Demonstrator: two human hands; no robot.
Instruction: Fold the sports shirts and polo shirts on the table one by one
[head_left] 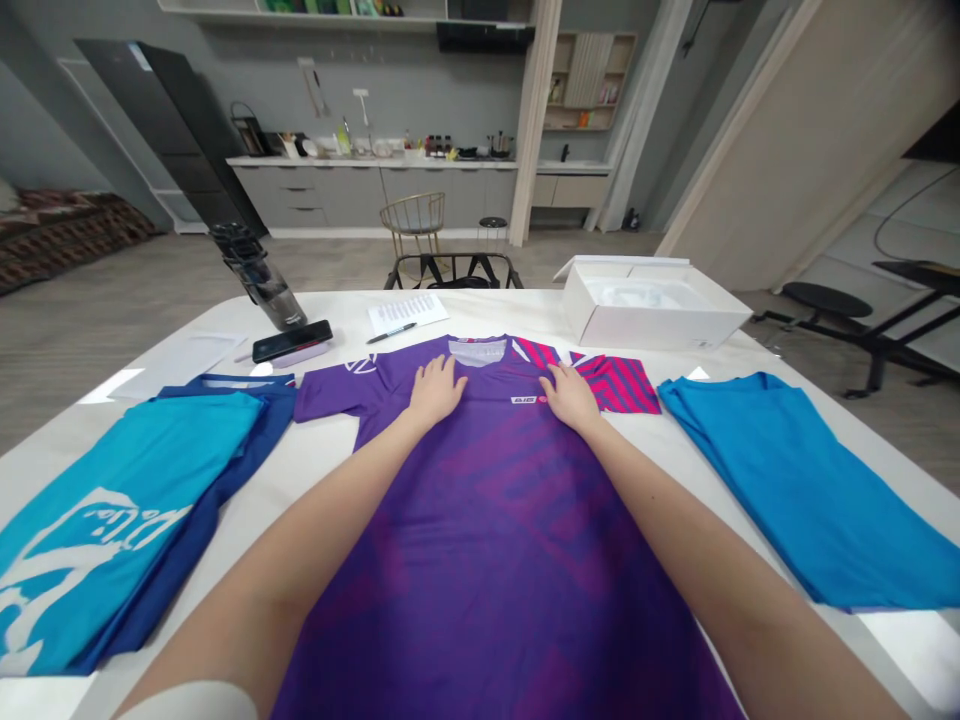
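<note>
Because the purple shirt (pixel 480 480) lies spread front up on the table (pixel 330 445), collar (pixel 480 350) at twelve o'clock, light, even pressure suits it best. Take its chest as the clock's centre. The left hand (pixel 436 392) rests at eleven o'clock, palm down, mostly open, fingers slightly parted, gripping nothing that shows. The right hand (pixel 571 396) is at one o'clock, also open, its fingers lightly bent on the cloth beside the small chest print; no pinch can be seen.

The thin fabric looks slippery, so flat fingers moving outward, both sides together, should ease out ripples without twisting the collar. The left sleeve (pixel 326 390) points to ten o'clock and the right sleeve (pixel 630 385) to two; matching their angles would help the shoulders sit level. The lower hem is out of sight, so its lie cannot be judged.

A light blue shirt (pixel 150 490) over a dark blue one (pixel 276 415) lies at nine o'clock, another blue shirt (pixel 795 470) at three, and an open box (pixel 637 325) at one.
</note>
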